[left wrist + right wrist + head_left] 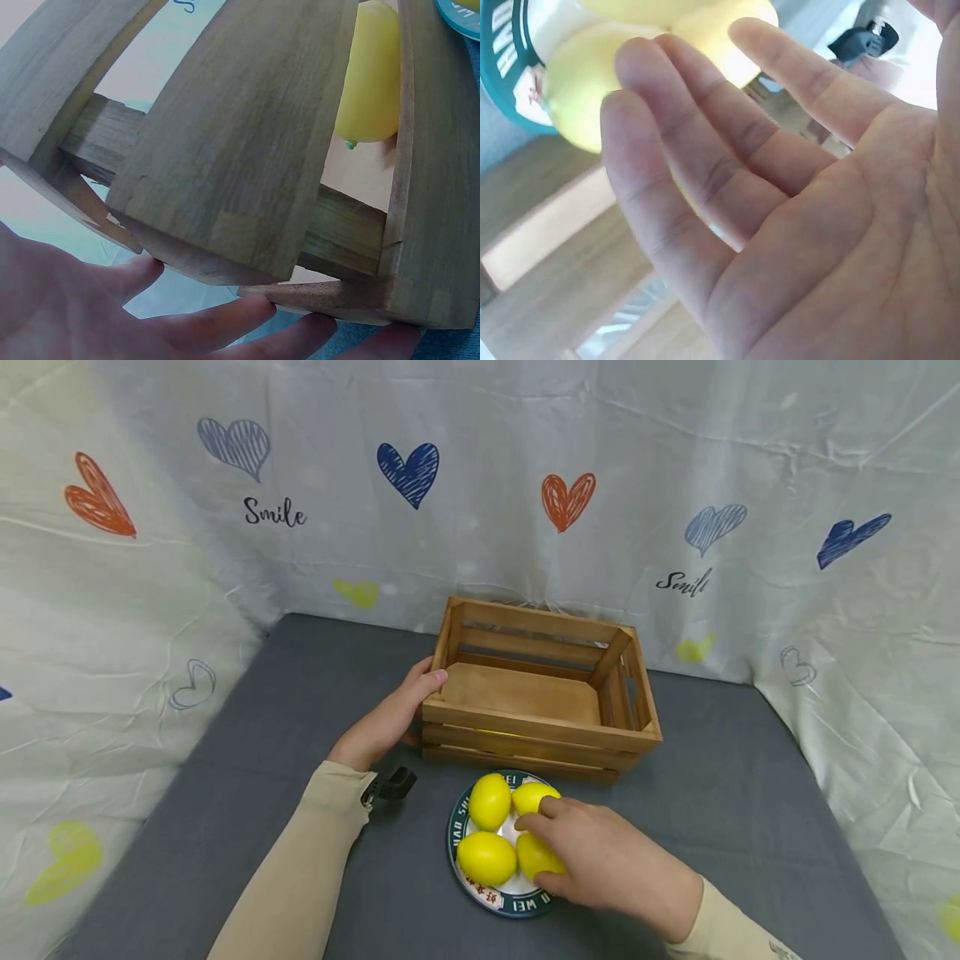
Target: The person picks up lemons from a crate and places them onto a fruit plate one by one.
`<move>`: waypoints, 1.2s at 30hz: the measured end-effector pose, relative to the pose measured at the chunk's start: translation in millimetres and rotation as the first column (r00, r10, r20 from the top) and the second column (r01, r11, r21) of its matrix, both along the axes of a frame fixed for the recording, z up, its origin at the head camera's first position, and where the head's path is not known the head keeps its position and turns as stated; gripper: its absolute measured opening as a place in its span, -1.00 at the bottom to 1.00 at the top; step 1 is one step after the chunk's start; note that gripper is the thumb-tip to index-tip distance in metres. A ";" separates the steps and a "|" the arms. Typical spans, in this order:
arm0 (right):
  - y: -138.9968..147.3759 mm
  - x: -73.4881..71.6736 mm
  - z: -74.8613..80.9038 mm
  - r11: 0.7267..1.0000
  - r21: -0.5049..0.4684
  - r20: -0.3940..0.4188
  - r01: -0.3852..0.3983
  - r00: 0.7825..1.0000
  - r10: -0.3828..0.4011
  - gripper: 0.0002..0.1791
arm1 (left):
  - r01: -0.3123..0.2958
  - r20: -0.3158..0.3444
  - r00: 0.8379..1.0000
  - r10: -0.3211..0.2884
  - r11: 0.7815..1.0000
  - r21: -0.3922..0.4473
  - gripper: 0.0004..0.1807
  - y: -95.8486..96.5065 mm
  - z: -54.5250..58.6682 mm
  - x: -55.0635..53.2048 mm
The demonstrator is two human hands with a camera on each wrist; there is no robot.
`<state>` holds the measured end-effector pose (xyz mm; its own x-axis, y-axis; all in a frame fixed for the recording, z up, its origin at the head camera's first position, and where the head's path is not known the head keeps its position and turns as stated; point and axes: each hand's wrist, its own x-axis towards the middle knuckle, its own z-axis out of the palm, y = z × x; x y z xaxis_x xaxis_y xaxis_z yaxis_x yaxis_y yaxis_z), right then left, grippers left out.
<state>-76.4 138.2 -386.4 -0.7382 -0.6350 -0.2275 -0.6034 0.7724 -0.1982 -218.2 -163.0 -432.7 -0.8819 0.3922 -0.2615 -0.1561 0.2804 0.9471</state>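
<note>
A slatted wooden crate (540, 725) stands at the back of the table. My left hand (395, 710) holds its left end, thumb over the top rim and fingers outside; in the left wrist view the fingertips touch the end boards. Through the slats one lemon (373, 75) shows inside the crate. In front of it is a round plate (455, 835) with a dark green lettered rim, bearing several yellow lemons (487, 858). My right hand (600, 856) hovers over the plate's right side, its fingers spread about the near-right lemon (536, 853), partly hiding it.
A dark grey cloth (300, 710) covers the table. Behind and at both sides hangs a pale curtain (480, 552) printed with hearts and the word Smile. A black band (393, 783) is on my left wrist, close to the plate.
</note>
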 end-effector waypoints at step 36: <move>-13.3 -133.2 96.3 0.996 -0.075 -0.117 -0.041 0.993 0.032 -0.59 | -0.007 0.018 1.000 0.007 1.000 0.002 0.03 -1.4 4.2 1.5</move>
